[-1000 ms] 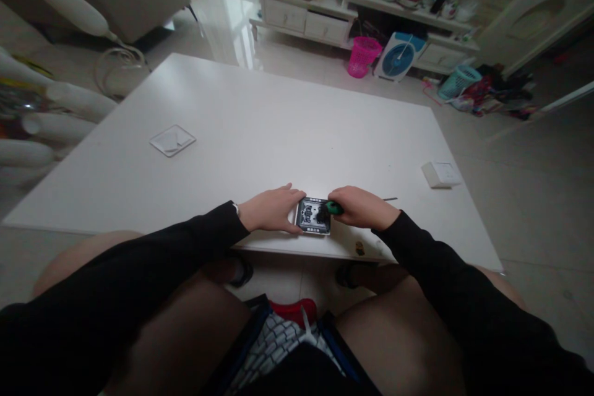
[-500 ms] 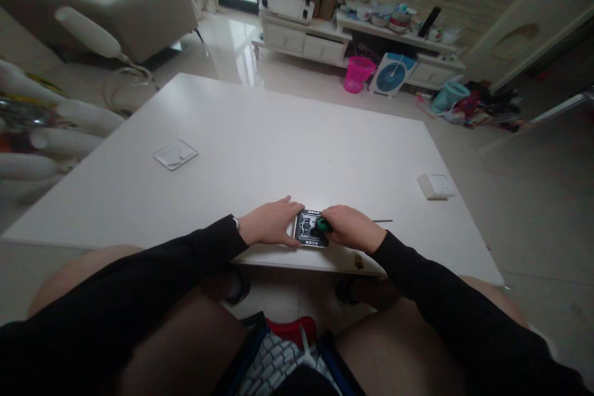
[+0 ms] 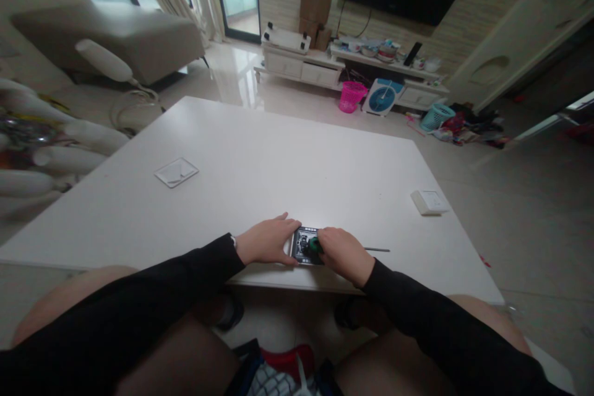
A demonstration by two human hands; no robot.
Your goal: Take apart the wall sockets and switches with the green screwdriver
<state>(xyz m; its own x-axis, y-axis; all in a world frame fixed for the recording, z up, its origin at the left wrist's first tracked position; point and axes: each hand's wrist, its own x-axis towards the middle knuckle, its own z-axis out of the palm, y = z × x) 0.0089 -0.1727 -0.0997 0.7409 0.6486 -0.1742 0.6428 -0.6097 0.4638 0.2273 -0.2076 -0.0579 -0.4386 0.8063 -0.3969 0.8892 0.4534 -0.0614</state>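
Note:
On the white table [image 3: 273, 185], close to its front edge, lies a small rectangular panel with dark and metallic inner parts [image 3: 304, 249], much like an opened wall socket. My left hand [image 3: 269, 241] grips its left side, thumb at the near edge and fingers at the far edge. My right hand [image 3: 346, 250] is closed around a screwdriver, its green handle end [image 3: 315, 245] over the panel's right part. The thin metal shaft [image 3: 378, 250] sticks out to the right beyond the hand. Whether the handle touches the panel I cannot tell.
A thin square frame or cover plate [image 3: 176, 172] lies at the table's left. A white wall socket block [image 3: 429, 202] sits near the right edge. Beyond the table are a pink basket [image 3: 351, 96], a blue and white fan [image 3: 382, 97] and a low cabinet [image 3: 320, 72].
The head view has tilted up, so the scene sits lower. Both hands keep their holds on the panel and screwdriver. A small brownish piece near the front edge is now hidden by my right hand.

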